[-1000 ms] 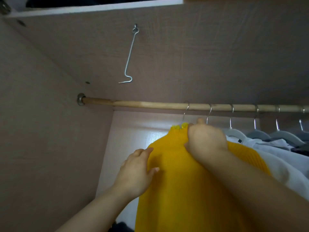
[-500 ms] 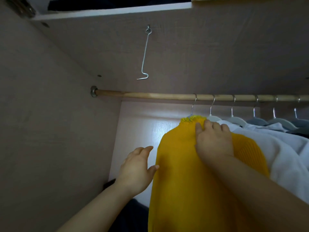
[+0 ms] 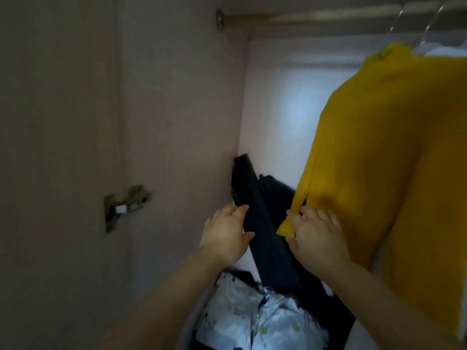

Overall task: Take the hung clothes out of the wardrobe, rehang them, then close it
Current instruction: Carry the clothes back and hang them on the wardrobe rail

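Sweater (image 3: 391, 147) hangs long-axis down from rod (image 3: 303, 17); right hand (image 3: 318, 238), dropped from the collar, pinches cuff (image 3: 286, 227); left hand (image 3: 225, 236) slack, apart.

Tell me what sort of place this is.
Inside a wardrobe, probably at home: a wooden rail up top, a yellow sweater hanging from it, and a door hinge.

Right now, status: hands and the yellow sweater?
Right hand pinches sleeve cuff of yellow sweater. Left hand open, beside dark clothes. Sweater hangs from rail. Nothing blocking.
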